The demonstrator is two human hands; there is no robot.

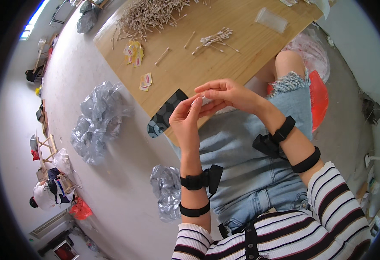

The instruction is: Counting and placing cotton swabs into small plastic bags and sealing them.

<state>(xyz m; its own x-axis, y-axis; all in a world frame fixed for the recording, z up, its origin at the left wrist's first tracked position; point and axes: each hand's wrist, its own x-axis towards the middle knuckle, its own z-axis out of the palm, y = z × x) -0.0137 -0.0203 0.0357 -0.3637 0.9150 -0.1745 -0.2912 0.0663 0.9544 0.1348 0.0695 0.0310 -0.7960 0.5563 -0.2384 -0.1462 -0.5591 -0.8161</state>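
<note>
My left hand (pixel 184 119) and my right hand (pixel 233 96) meet above the near edge of the table, fingertips together. Between them shows a small white thing (pixel 206 101), mostly covered by the fingers; its kind I cannot make out. Both hands are closed around it. Beyond them on the wood lie a small bunch of cotton swabs (pixel 216 40) and two single ones, one of them a loose swab (pixel 162 56). A big heap of cotton swabs (pixel 148 17) covers the far left. A clear plastic box (pixel 271 20) rests at the far right.
Yellow-and-white paper cards (pixel 133 53) lie near the table's left edge. A dark patterned flat thing (pixel 166 115) sits at the near corner, beside my left hand. Grey plastic bags (pixel 99 123) lie on the floor to the left. A red bag (pixel 319 99) is by my knee.
</note>
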